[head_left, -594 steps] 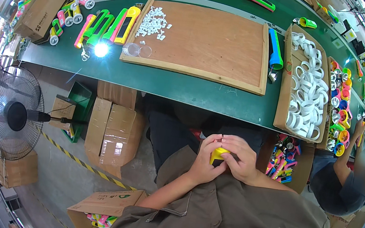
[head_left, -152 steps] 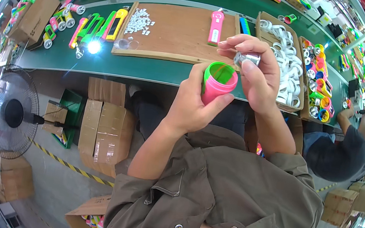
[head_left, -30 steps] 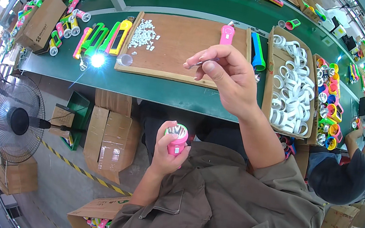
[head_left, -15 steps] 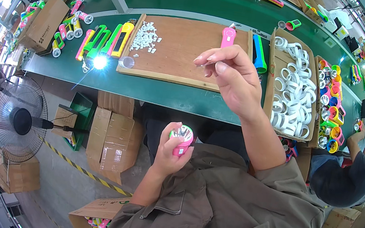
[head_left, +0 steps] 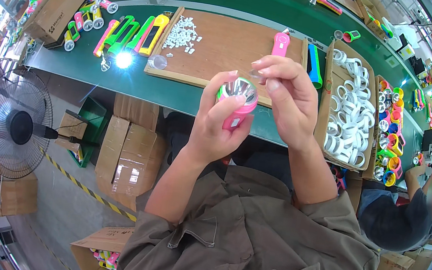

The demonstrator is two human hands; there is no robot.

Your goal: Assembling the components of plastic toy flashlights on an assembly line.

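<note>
My left hand (head_left: 218,119) is closed around a pink flashlight (head_left: 242,105) with a green rim, its silver reflector facing up. Just right of it, my right hand (head_left: 290,98) pinches a small clear piece (head_left: 255,75) between thumb and fingertips; its exact shape is hard to make out. Both hands are raised in front of the wooden board (head_left: 227,54). A second pink flashlight (head_left: 280,43) lies on the board's right part, beyond my right hand. Small white pieces (head_left: 181,35) are heaped on the board's left side.
On the green bench (head_left: 81,74), a lit lamp (head_left: 124,59) glares beside green and yellow flashlight bodies. A box of white rings (head_left: 355,105) stands right, beside a box of coloured flashlight heads (head_left: 393,132). A fan (head_left: 19,124) stands left; another person (head_left: 402,208) sits at right.
My left hand has lifted the flashlight from lap height up to the bench edge, next to my right hand. The right hand has shifted slightly right, still pinching. The view has tilted a little.
</note>
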